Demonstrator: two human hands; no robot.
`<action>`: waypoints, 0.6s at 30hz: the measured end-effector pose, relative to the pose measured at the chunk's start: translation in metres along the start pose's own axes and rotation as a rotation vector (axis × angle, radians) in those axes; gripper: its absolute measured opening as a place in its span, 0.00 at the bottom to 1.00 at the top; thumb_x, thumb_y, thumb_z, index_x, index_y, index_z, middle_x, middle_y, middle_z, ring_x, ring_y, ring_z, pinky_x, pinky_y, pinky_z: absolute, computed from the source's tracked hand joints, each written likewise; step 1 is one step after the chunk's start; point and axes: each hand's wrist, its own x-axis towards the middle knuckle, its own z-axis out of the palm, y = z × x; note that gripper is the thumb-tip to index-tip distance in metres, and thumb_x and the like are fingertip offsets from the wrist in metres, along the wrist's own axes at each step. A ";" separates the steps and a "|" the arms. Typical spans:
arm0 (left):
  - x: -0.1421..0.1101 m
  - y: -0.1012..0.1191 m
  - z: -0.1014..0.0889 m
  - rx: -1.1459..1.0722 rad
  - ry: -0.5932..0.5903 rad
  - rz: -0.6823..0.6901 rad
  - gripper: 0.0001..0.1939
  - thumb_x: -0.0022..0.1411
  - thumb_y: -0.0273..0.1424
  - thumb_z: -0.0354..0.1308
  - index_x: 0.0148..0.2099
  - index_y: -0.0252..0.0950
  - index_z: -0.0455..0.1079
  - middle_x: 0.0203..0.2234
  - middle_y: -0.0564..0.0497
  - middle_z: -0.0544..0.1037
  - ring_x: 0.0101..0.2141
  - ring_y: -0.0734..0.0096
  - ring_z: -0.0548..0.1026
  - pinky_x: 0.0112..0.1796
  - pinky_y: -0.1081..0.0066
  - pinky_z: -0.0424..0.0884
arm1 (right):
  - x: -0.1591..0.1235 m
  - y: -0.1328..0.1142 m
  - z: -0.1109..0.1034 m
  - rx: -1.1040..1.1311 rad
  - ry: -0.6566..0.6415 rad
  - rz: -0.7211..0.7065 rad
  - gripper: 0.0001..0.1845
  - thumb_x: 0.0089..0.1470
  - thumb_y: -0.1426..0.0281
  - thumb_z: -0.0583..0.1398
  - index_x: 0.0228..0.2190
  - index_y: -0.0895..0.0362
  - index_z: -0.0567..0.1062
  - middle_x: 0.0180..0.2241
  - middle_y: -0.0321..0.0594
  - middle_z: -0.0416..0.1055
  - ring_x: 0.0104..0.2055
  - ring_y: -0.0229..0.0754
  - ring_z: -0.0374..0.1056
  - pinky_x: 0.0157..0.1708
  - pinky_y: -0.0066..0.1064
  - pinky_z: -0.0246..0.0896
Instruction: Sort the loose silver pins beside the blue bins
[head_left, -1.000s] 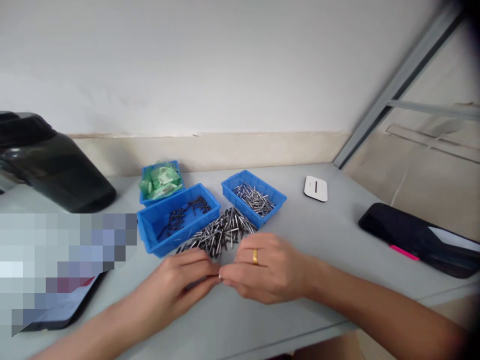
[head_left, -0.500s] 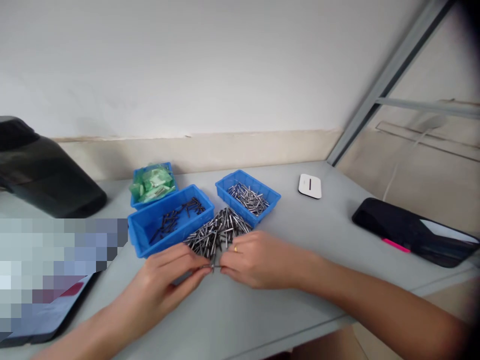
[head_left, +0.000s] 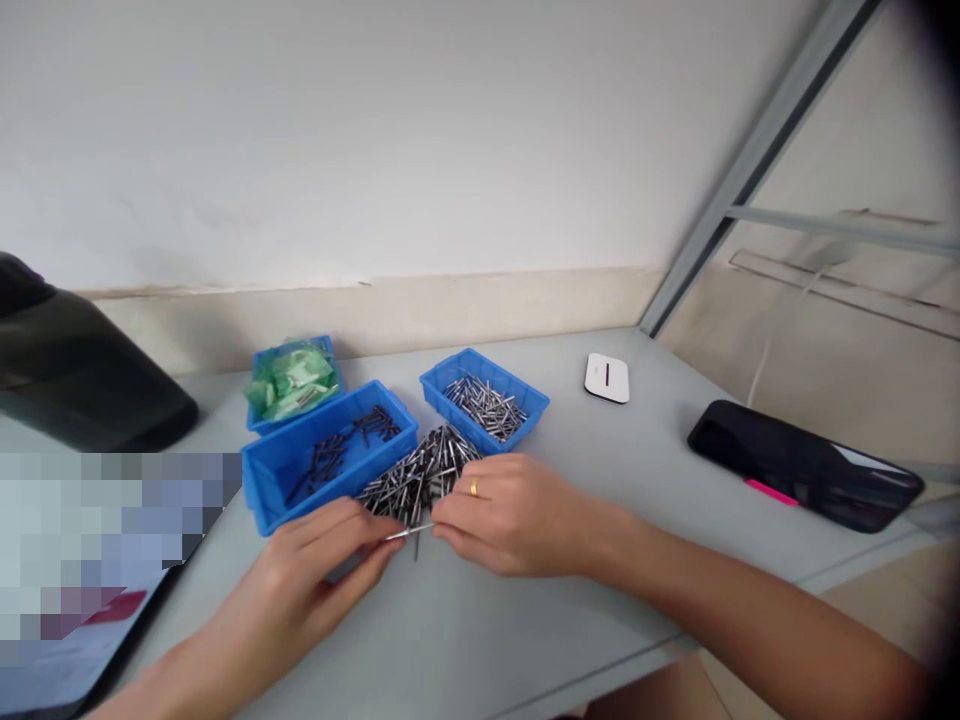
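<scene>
My left hand (head_left: 322,555) is closed, pinching one end of a thin silvery metal pin (head_left: 407,532) between thumb and fingertips. The other end reaches the fingertips of my right hand (head_left: 510,515), which is also closed and wears a gold ring. Just behind my fingers, a loose pile of slim metal pins (head_left: 409,475) lies on the grey table (head_left: 450,640), partly hidden by the right hand. One pin pokes out toward me below the held one. Beside the pile, a blue bin (head_left: 259,490) contains scattered dark pins, and another blue bin (head_left: 536,405) contains many silvery ones.
A third blue bin (head_left: 259,420) with green plastic packaging (head_left: 296,378) stands at the back left. Further left are a dark bottle (head_left: 90,370) and a partly blurred flat device. To the right lie a small white box (head_left: 607,378) and a black glossy case (head_left: 802,465).
The pin between my hands now shows more of its length, and the fingertips are slightly further apart. The whole view has shifted a little, moving the scene left and down.
</scene>
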 end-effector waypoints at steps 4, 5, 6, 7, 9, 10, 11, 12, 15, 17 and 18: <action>0.000 -0.001 0.001 -0.006 -0.105 -0.020 0.07 0.67 0.27 0.51 0.44 0.39 0.69 0.30 0.53 0.75 0.31 0.74 0.75 0.32 0.76 0.70 | 0.002 -0.003 0.000 0.035 0.131 -0.050 0.15 0.62 0.68 0.52 0.25 0.58 0.70 0.21 0.32 0.64 0.25 0.34 0.57 0.26 0.28 0.51; 0.000 0.000 0.001 -0.011 -0.131 -0.022 0.07 0.67 0.27 0.51 0.44 0.39 0.69 0.30 0.53 0.75 0.31 0.74 0.75 0.32 0.76 0.70 | 0.003 -0.004 0.000 0.044 0.157 -0.073 0.14 0.61 0.68 0.53 0.25 0.58 0.71 0.20 0.31 0.64 0.24 0.34 0.57 0.25 0.28 0.50; 0.001 0.000 0.002 -0.018 -0.151 -0.025 0.07 0.67 0.27 0.50 0.44 0.39 0.69 0.30 0.53 0.75 0.31 0.73 0.75 0.32 0.75 0.70 | 0.003 -0.005 0.000 0.054 0.182 -0.093 0.13 0.61 0.68 0.54 0.26 0.58 0.71 0.20 0.31 0.63 0.24 0.34 0.56 0.25 0.28 0.50; 0.001 0.001 0.002 -0.027 -0.166 -0.027 0.07 0.67 0.27 0.50 0.43 0.39 0.69 0.30 0.53 0.75 0.31 0.74 0.75 0.32 0.75 0.70 | 0.003 -0.006 0.000 0.063 0.201 -0.110 0.13 0.61 0.68 0.54 0.26 0.57 0.71 0.19 0.30 0.63 0.23 0.34 0.56 0.24 0.28 0.49; 0.001 0.002 0.002 -0.045 -0.190 -0.022 0.07 0.68 0.27 0.49 0.43 0.39 0.69 0.30 0.53 0.75 0.31 0.74 0.74 0.32 0.75 0.69 | 0.003 -0.006 0.001 0.079 0.227 -0.121 0.13 0.61 0.68 0.54 0.26 0.57 0.72 0.19 0.30 0.61 0.23 0.34 0.54 0.23 0.28 0.49; 0.001 0.002 0.003 -0.049 -0.203 -0.021 0.07 0.68 0.27 0.49 0.43 0.39 0.69 0.30 0.53 0.74 0.31 0.74 0.74 0.31 0.75 0.69 | 0.003 -0.006 0.001 0.081 0.235 -0.118 0.13 0.61 0.68 0.54 0.25 0.57 0.72 0.18 0.30 0.61 0.22 0.34 0.54 0.23 0.28 0.48; 0.002 0.003 0.003 -0.050 -0.212 -0.018 0.07 0.68 0.27 0.49 0.43 0.39 0.69 0.29 0.53 0.74 0.31 0.74 0.74 0.31 0.75 0.69 | 0.003 -0.006 0.001 0.079 0.239 -0.114 0.13 0.60 0.68 0.55 0.25 0.57 0.72 0.18 0.30 0.61 0.22 0.34 0.54 0.23 0.28 0.48; 0.002 0.003 0.003 -0.050 -0.215 -0.015 0.07 0.68 0.27 0.49 0.42 0.39 0.68 0.30 0.53 0.74 0.31 0.74 0.74 0.31 0.75 0.69 | 0.003 -0.006 0.000 0.076 0.239 -0.114 0.13 0.60 0.68 0.55 0.25 0.57 0.72 0.18 0.30 0.61 0.22 0.34 0.54 0.23 0.28 0.48; 0.002 0.004 0.001 -0.052 -0.189 -0.016 0.07 0.68 0.26 0.49 0.42 0.39 0.68 0.30 0.54 0.74 0.31 0.74 0.74 0.32 0.75 0.69 | 0.003 -0.005 -0.002 0.065 0.219 -0.119 0.11 0.60 0.69 0.55 0.27 0.57 0.72 0.19 0.30 0.62 0.23 0.34 0.55 0.23 0.28 0.49; 0.002 0.004 -0.001 -0.060 -0.156 -0.032 0.07 0.67 0.26 0.50 0.43 0.40 0.68 0.31 0.54 0.74 0.32 0.75 0.74 0.33 0.76 0.69 | 0.003 -0.003 -0.004 0.060 0.191 -0.105 0.11 0.61 0.69 0.54 0.29 0.57 0.72 0.20 0.31 0.63 0.24 0.34 0.56 0.24 0.28 0.50; 0.002 0.004 -0.002 -0.064 -0.140 -0.044 0.07 0.67 0.26 0.50 0.43 0.40 0.68 0.31 0.54 0.75 0.32 0.75 0.74 0.33 0.76 0.69 | 0.003 -0.002 -0.006 0.054 0.170 -0.091 0.11 0.61 0.69 0.54 0.29 0.58 0.72 0.20 0.31 0.64 0.24 0.34 0.57 0.25 0.28 0.51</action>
